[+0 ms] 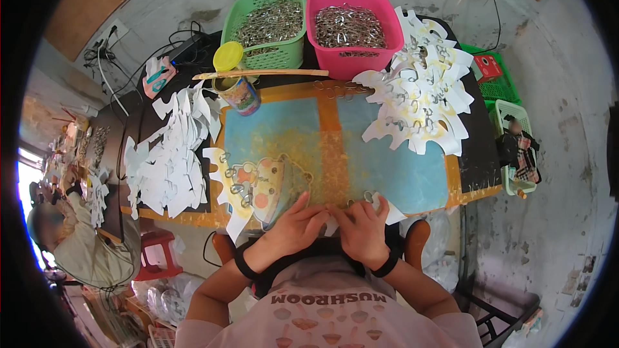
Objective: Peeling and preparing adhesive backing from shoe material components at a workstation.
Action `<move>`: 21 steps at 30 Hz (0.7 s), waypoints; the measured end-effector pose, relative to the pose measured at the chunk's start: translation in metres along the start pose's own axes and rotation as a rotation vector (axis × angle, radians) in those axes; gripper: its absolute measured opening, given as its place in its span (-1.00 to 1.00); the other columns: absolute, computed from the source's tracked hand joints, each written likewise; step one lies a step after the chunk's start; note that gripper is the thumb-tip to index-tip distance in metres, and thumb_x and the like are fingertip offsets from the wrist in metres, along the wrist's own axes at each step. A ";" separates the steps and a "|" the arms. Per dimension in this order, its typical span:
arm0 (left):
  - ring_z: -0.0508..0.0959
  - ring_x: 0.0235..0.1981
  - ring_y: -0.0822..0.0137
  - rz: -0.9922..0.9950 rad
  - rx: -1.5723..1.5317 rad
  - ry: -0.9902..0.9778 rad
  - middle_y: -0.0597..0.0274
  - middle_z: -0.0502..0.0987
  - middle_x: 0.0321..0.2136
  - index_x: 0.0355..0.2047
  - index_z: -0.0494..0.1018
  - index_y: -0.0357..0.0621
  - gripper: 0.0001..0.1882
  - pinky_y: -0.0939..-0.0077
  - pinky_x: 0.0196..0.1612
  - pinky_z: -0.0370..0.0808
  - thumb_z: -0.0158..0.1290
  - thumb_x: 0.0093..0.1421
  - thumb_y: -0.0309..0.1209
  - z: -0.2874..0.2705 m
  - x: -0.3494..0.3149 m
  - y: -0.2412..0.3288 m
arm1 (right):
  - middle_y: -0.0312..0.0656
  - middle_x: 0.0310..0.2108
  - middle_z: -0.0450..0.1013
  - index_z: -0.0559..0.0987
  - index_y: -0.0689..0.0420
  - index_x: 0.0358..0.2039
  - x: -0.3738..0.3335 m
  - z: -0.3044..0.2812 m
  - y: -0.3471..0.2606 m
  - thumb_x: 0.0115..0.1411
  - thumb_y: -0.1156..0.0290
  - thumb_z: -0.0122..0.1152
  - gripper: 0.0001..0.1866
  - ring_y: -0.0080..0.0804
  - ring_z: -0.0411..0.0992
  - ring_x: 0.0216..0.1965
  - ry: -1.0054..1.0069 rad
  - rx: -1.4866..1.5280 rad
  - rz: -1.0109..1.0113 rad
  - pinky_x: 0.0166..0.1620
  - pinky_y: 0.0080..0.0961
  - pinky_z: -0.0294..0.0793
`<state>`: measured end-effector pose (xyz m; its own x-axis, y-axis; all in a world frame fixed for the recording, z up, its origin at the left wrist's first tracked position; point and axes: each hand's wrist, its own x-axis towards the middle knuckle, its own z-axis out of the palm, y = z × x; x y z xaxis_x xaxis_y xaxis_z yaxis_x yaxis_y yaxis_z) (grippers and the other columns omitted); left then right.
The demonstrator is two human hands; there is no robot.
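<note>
My left hand (293,227) and my right hand (364,233) meet at the table's front edge, fingertips pinched close together. Between them is a white paper cut-out (394,211), partly hidden by my fingers, with a small metal ring (368,196) beside my right hand. To the left of my left hand lies another white cut-out (236,224) with metal clasps along it. A printed cartoon piece (267,188) in yellow, white and orange rests flat next to it on the blue, glue-smeared mat (403,174).
Green (284,59) and pink (322,61) baskets of metal clasps stand at the back. A wooden stick (284,73) lies by a yellow-lidded jar (240,98). White cut-outs are piled left (171,167) and right (429,84). Another person (97,251) sits far left, near a red stool (158,254).
</note>
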<state>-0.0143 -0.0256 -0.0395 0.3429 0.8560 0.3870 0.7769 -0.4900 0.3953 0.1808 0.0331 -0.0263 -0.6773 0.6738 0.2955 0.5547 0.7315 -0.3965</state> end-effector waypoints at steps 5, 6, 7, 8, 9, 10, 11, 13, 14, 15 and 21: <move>0.58 -0.15 0.23 -0.056 -0.059 -0.030 0.22 0.57 -0.28 -0.20 0.40 -0.18 -0.76 -0.08 0.28 0.15 0.13 0.11 -0.55 -0.002 0.002 0.001 | -0.31 -0.38 0.29 0.58 -0.03 -0.03 0.001 0.003 -0.002 -0.03 0.46 0.17 -0.53 -0.34 0.33 -0.20 0.051 -0.005 0.007 0.12 0.19 0.03; 0.57 -0.15 0.22 -0.067 -0.074 -0.041 0.21 0.56 -0.27 -0.20 0.41 -0.18 -0.76 -0.08 0.28 0.14 0.13 0.10 -0.54 -0.002 0.003 0.001 | -0.30 -0.35 0.30 0.57 -0.02 -0.03 0.000 0.004 -0.002 -0.04 0.43 0.18 -0.54 -0.34 0.35 -0.14 0.043 -0.021 0.009 0.12 0.21 0.03; 0.57 -0.15 0.22 -0.066 -0.074 -0.039 0.21 0.56 -0.27 -0.20 0.41 -0.18 -0.76 -0.08 0.28 0.14 0.13 0.10 -0.54 -0.003 0.003 0.001 | -0.30 -0.35 0.30 0.57 -0.02 -0.03 0.001 0.004 -0.002 -0.04 0.43 0.18 -0.54 -0.34 0.35 -0.14 0.044 -0.022 0.007 0.12 0.21 0.03; 0.57 -0.13 0.21 -0.072 -0.075 -0.059 0.19 0.56 -0.26 -0.19 0.41 -0.19 -0.76 -0.09 0.28 0.14 0.11 0.11 -0.55 -0.004 0.004 0.002 | -0.29 -0.38 0.28 0.57 0.01 -0.03 0.001 0.005 -0.002 -0.03 0.46 0.16 -0.54 -0.32 0.34 -0.18 0.066 -0.009 0.008 0.13 0.20 0.03; 0.56 -0.12 0.20 -0.078 -0.077 -0.078 0.17 0.55 -0.24 -0.19 0.41 -0.19 -0.77 -0.09 0.29 0.13 0.08 0.11 -0.55 -0.005 0.005 0.003 | -0.28 -0.41 0.27 0.57 0.04 -0.03 0.001 0.005 -0.003 -0.03 0.48 0.15 -0.54 -0.31 0.34 -0.21 0.089 0.004 0.009 0.14 0.19 0.03; 0.56 -0.12 0.20 -0.080 -0.076 -0.076 0.17 0.55 -0.24 -0.19 0.41 -0.19 -0.77 -0.09 0.29 0.13 0.08 0.11 -0.55 -0.005 0.005 0.004 | -0.28 -0.41 0.27 0.57 0.04 -0.03 0.001 0.005 -0.004 -0.03 0.48 0.15 -0.54 -0.31 0.34 -0.21 0.088 0.004 0.007 0.14 0.19 0.03; 0.54 -0.08 0.19 -0.081 -0.037 -0.067 0.15 0.55 -0.23 -0.18 0.41 -0.19 -0.75 -0.14 0.29 0.11 0.08 0.10 -0.56 -0.004 0.007 0.005 | -0.28 -0.40 0.28 0.56 0.05 -0.04 0.000 0.004 -0.005 -0.01 0.49 0.14 -0.55 -0.30 0.34 -0.18 0.079 0.004 0.016 0.16 0.18 0.01; 0.53 -0.05 0.19 -0.086 0.004 -0.057 0.13 0.55 -0.21 -0.17 0.41 -0.19 -0.74 -0.18 0.29 0.09 0.08 0.09 -0.56 -0.009 0.011 0.008 | -0.27 -0.39 0.29 0.56 0.05 -0.04 -0.002 0.005 -0.004 0.00 0.50 0.13 -0.56 -0.29 0.35 -0.16 0.067 0.006 0.022 0.19 0.18 -0.01; 0.52 -0.02 0.19 -0.079 -0.012 -0.062 0.13 0.55 -0.22 -0.15 0.41 -0.19 -0.72 -0.23 0.29 0.05 0.08 0.08 -0.55 -0.018 0.017 0.011 | -0.27 -0.35 0.32 0.55 0.06 -0.04 -0.006 0.004 -0.002 0.02 0.50 0.13 -0.58 -0.28 0.36 -0.12 0.049 0.028 0.035 0.22 0.17 -0.04; 0.50 0.01 0.19 -0.072 -0.029 -0.066 0.12 0.55 -0.22 -0.14 0.41 -0.19 -0.69 -0.28 0.29 0.01 0.09 0.06 -0.55 -0.023 0.020 0.013 | -0.27 -0.32 0.36 0.55 0.06 -0.03 -0.008 0.004 0.001 0.04 0.50 0.13 -0.59 -0.27 0.36 -0.08 0.029 0.049 0.047 0.25 0.16 -0.08; 0.47 0.04 0.24 -0.036 0.068 -0.044 0.29 0.55 -0.25 -0.16 0.47 -0.08 -0.69 -0.31 0.31 -0.07 0.17 0.03 -0.44 -0.007 0.014 0.004 | -0.34 -0.11 0.44 0.54 0.06 -0.05 -0.016 -0.002 0.010 0.04 0.44 0.21 -0.60 -0.32 0.35 0.02 -0.034 0.092 -0.060 0.29 0.17 -0.15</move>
<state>-0.0099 -0.0166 -0.0266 0.3359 0.8800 0.3359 0.8227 -0.4478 0.3503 0.1982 0.0304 -0.0333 -0.7251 0.6237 0.2919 0.4668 0.7568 -0.4575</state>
